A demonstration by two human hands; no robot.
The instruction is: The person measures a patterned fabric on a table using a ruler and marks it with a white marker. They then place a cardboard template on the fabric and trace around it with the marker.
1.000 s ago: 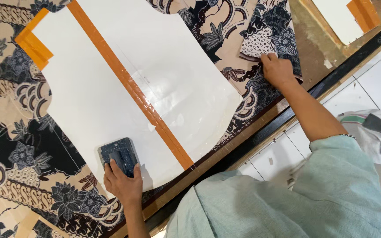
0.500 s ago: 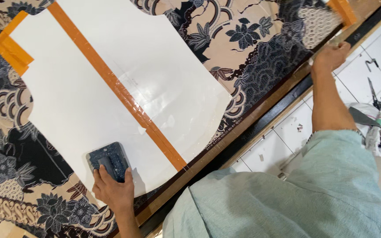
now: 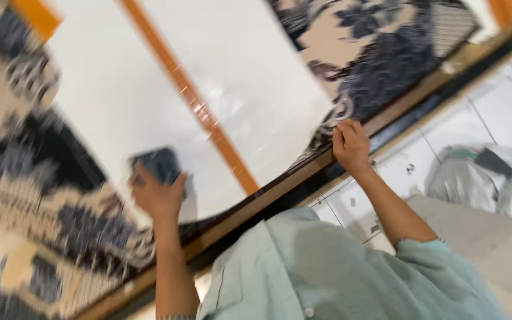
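Note:
A large white paper pattern [image 3: 149,101] with an orange tape stripe [image 3: 208,121] lies on dark blue and beige patterned fabric [image 3: 380,53] spread over a table. My left hand [image 3: 158,195] holds a small dark blue block [image 3: 158,163] down on the paper's near part, just left of the stripe. My right hand [image 3: 351,145] sits at the table's wooden edge [image 3: 410,98]. Its fingers curl on the fabric's border beside the paper's near right corner. The whole view is motion-blurred.
More orange-edged paper [image 3: 499,12] shows at the top right. Below the table edge lies a white tiled floor [image 3: 481,118] with a grey and green bundle [image 3: 487,178] on it. My light green shirt [image 3: 327,272] fills the bottom of the view.
My right hand has slid back along the table edge from the far right to the paper's near corner. My left hand stays on the dark block. The view has shifted and blurred.

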